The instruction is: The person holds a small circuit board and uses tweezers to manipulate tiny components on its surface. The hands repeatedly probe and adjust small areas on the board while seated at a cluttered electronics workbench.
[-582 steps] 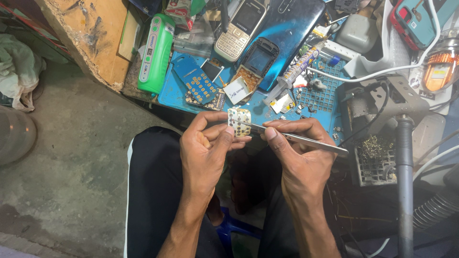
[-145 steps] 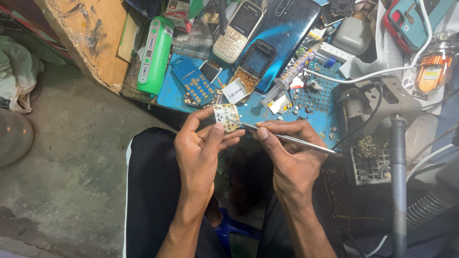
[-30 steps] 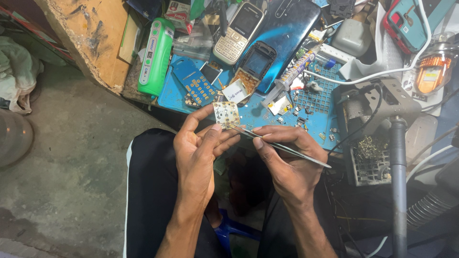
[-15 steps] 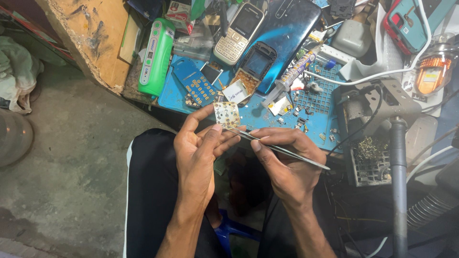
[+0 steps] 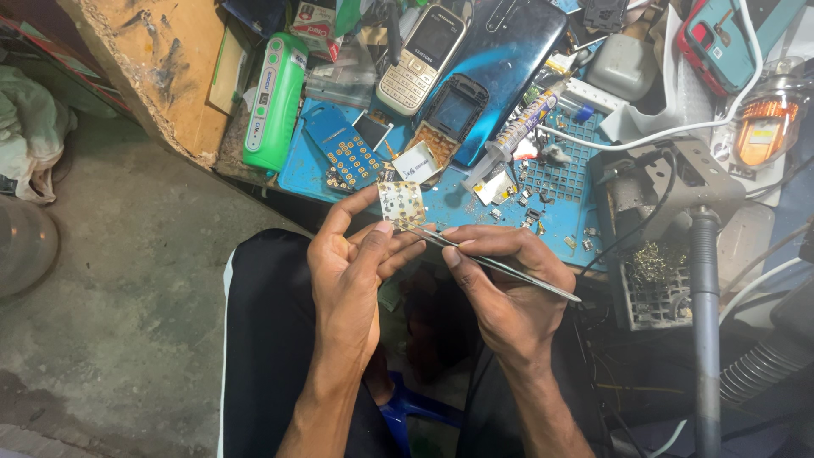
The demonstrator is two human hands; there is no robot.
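My left hand (image 5: 352,267) pinches a small pale circuit board (image 5: 400,203) between thumb and fingers, just above my lap at the front edge of the blue work mat (image 5: 475,208). My right hand (image 5: 500,284) grips thin metal tweezers (image 5: 492,263). Their tip touches the lower edge of the board, and their back end sticks out to the right past my hand.
On the mat lie a blue keypad board (image 5: 349,153), an open phone frame (image 5: 451,114), a keypad phone (image 5: 421,55), a dark smartphone (image 5: 509,51) and a syringe tube (image 5: 517,136). A green device (image 5: 273,102) lies left. A soldering stand (image 5: 670,246) and lamp (image 5: 759,127) crowd the right.
My right hand has kept the tweezers' tip at the board's lower edge, shifting slightly left and down over the last seconds. My left hand still holds the board in about the same spot.
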